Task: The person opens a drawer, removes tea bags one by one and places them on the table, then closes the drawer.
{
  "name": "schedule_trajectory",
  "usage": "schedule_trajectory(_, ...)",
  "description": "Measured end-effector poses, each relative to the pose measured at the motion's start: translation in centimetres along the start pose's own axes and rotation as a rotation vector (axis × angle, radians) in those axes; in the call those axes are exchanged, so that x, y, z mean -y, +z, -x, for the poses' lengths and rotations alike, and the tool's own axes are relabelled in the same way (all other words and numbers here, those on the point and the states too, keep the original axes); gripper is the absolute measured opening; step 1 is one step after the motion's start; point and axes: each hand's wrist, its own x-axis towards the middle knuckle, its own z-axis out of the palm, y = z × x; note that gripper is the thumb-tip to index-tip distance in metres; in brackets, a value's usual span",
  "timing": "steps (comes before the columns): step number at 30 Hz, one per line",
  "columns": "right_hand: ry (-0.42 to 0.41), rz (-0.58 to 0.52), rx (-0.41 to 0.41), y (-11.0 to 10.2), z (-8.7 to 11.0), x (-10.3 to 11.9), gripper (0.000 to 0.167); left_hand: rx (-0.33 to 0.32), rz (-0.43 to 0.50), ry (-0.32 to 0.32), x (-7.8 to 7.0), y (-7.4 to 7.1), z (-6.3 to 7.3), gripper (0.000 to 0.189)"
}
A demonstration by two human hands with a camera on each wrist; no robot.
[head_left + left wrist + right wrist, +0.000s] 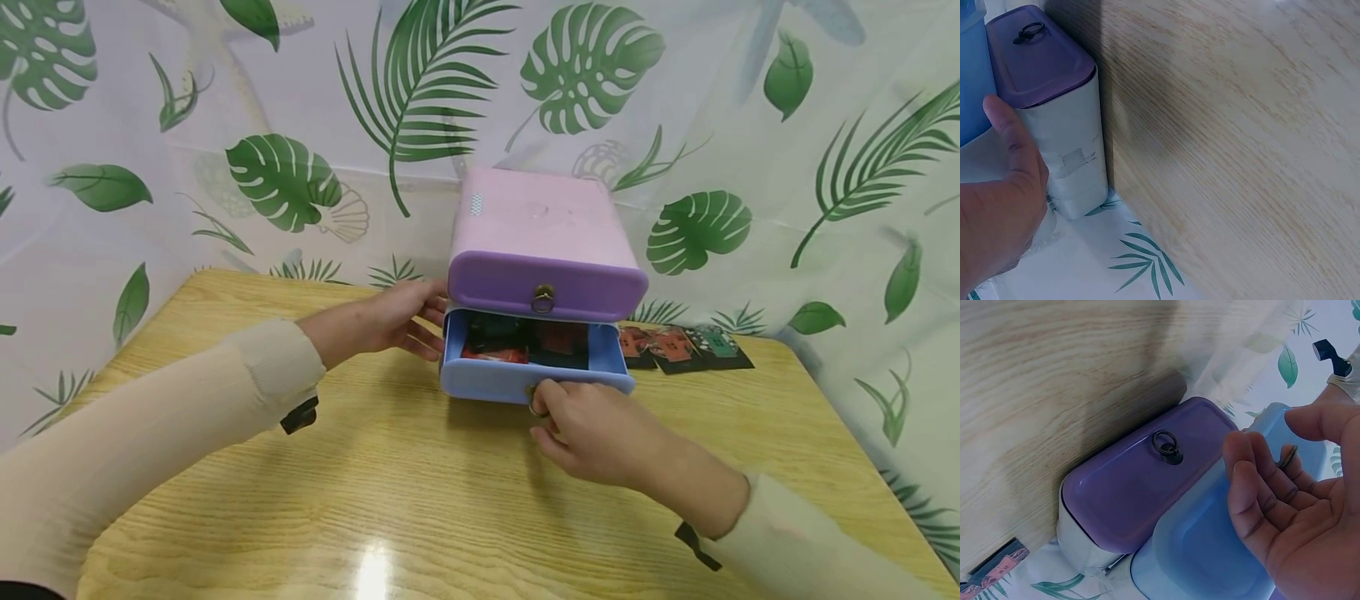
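A small stacked drawer unit (pixel 540 204) with a pink top stands on the table. Its upper purple drawer (pixel 487 283) is closed; below it the blue drawer (pixel 480 379) is pulled out, showing red and dark packets (pixel 495 342) inside. A lower purple drawer (pixel 1129 481) is closed and appears in the wrist views. My right hand (pixel 600 429) has its fingers curled at the blue drawer's ring pull (pixel 1288 456), which loops about a finger. My left hand (pixel 393 317) rests against the unit's left side, fingers extended, thumb (pixel 1007 119) near the blue drawer.
Several dark cards or packets (pixel 675 346) with red and green prints lie to the right of the unit. A leaf-patterned cloth (pixel 300 100) hangs right behind the wooden table (pixel 360 483).
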Motion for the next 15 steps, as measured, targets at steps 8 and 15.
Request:
schedule_trajectory(8, -0.013, -0.026, 0.029, -0.24, 0.46, 0.39, 0.01, 0.012, 0.012, 0.016, 0.0, 0.01, -0.06, 0.05)
schedule_trajectory(15, 0.002, -0.04, 0.062, -0.53, 0.88, 0.89, 0.007, 0.002, 0.004, 0.011, 0.05, -0.01, -0.09, 0.05)
